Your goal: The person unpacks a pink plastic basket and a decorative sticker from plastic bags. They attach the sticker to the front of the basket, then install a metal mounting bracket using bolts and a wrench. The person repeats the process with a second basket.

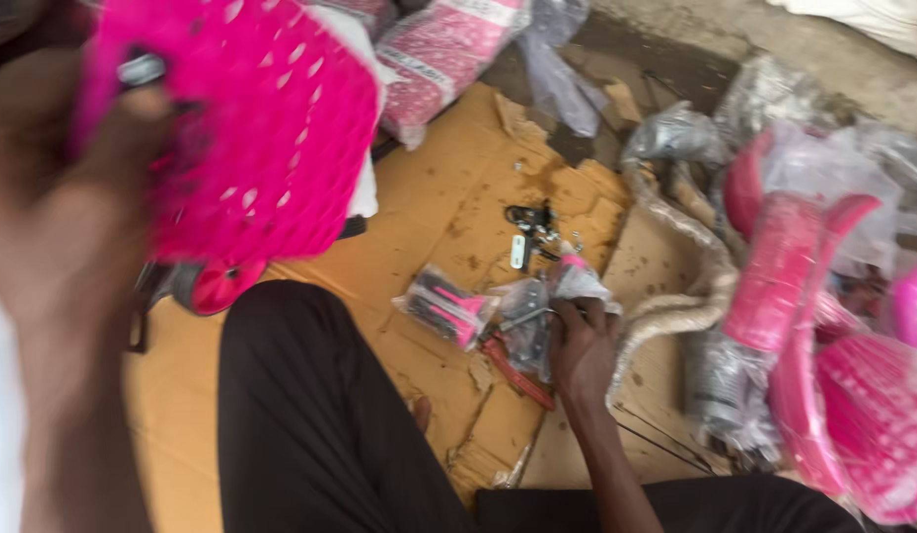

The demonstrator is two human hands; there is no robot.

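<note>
You are holding a pink basket (251,128) up close to the camera with your left hand (78,197), its fingers wrapping the perforated wall near the rim; the hand is blurred, so the exact grip is hard to read, but it is clearly closing on the basket. Your right hand (582,345) is reaching down to the cardboard (429,207) on the floor, fingers curling around a clear plastic bag (537,316) of small parts. Just beside that bag, to its left, a smaller packet (446,306) with black and pink pieces is lying flat. A little farther off, loose metal hardware (532,232) is sitting on the cardboard. To the right, pink frame parts (784,286) wrapped in plastic are lying in a heap, and your dark trouser leg (310,415) is stretching across the lower middle.
</note>
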